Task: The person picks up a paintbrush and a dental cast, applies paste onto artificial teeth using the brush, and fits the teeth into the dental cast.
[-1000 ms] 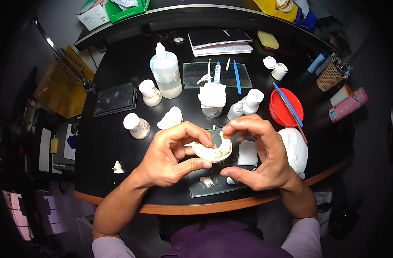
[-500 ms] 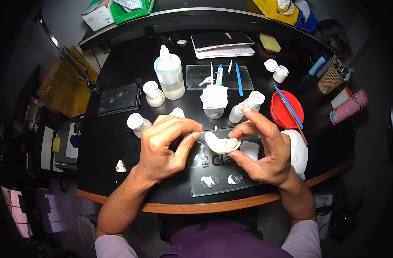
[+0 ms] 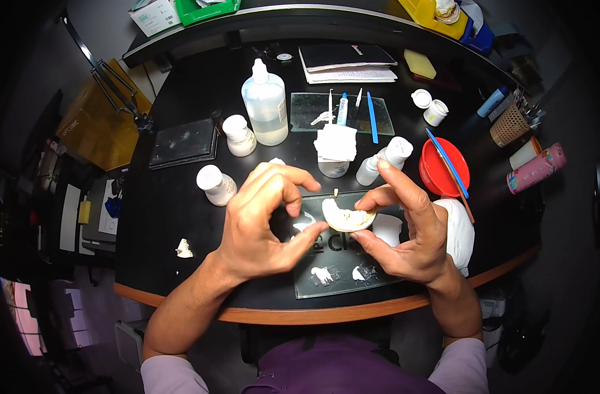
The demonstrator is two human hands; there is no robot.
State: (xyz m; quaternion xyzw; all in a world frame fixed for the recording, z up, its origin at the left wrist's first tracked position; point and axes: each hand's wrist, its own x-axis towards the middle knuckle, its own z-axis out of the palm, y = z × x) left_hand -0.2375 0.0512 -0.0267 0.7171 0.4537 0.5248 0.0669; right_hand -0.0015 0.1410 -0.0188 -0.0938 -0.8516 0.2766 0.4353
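Observation:
My right hand [image 3: 417, 230] pinches a cream-coloured, curved dental cast [image 3: 348, 222] between thumb and fingers, above a glass slab [image 3: 306, 287]. To the cast's left is my left hand [image 3: 260, 217], thumb and fingers apart and nothing visible between them. Its thumb tip is close to the cast's left end; I cannot tell whether they touch. A tiny yellowish tooth-shaped piece [image 3: 336, 192] is by the slab's far edge. Two dabs of white paste, a left one [image 3: 323, 275] and a right one [image 3: 361, 274], lie on the slab's near part.
Beyond my hands stand a large dropper bottle [image 3: 266, 108], white jars [image 3: 239, 136] and a tub topped with white pads [image 3: 335, 144]. At right are a red bowl [image 3: 438, 176] with a blue-handled tool across it and crumpled white tissue [image 3: 459, 236]. A cast fragment [image 3: 184, 248] lies left.
My left thumb and fingers, close together before, have spread apart, and the thumb has come nearer the cast. My right hand keeps its pinch. The view has shifted slightly.

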